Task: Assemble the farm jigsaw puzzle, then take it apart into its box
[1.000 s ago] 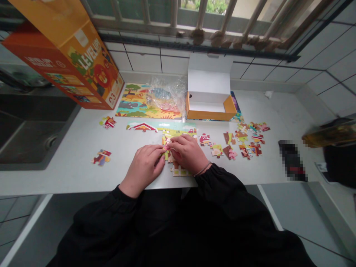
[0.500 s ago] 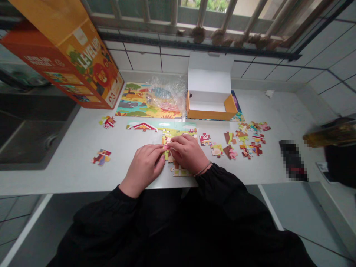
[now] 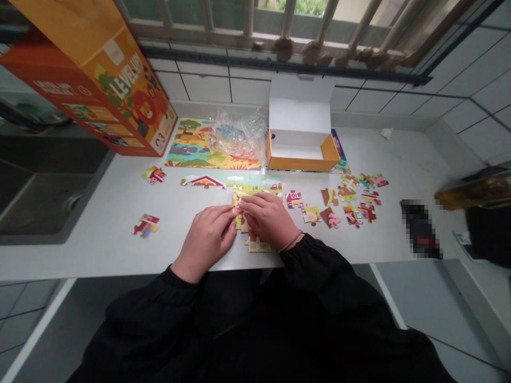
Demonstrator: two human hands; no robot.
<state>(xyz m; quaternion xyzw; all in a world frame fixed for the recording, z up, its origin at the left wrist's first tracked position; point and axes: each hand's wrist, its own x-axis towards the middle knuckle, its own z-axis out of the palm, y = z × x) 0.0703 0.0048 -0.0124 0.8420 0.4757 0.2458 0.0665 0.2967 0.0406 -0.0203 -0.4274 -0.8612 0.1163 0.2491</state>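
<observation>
Both hands close together, your left hand (image 3: 206, 243) and right hand (image 3: 268, 218) pinching a small pink jigsaw piece (image 3: 238, 210) (over the part-built farm puzzle (image 3: 255, 190)), loose pieces (image 3: 347, 192) lying right.

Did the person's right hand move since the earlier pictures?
Yes, a little: the right hand has shifted left, toward the left hand, judged against the red barn puzzle piece.

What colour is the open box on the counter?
The box is orange outside, white inside, best seen in the head view.
</observation>
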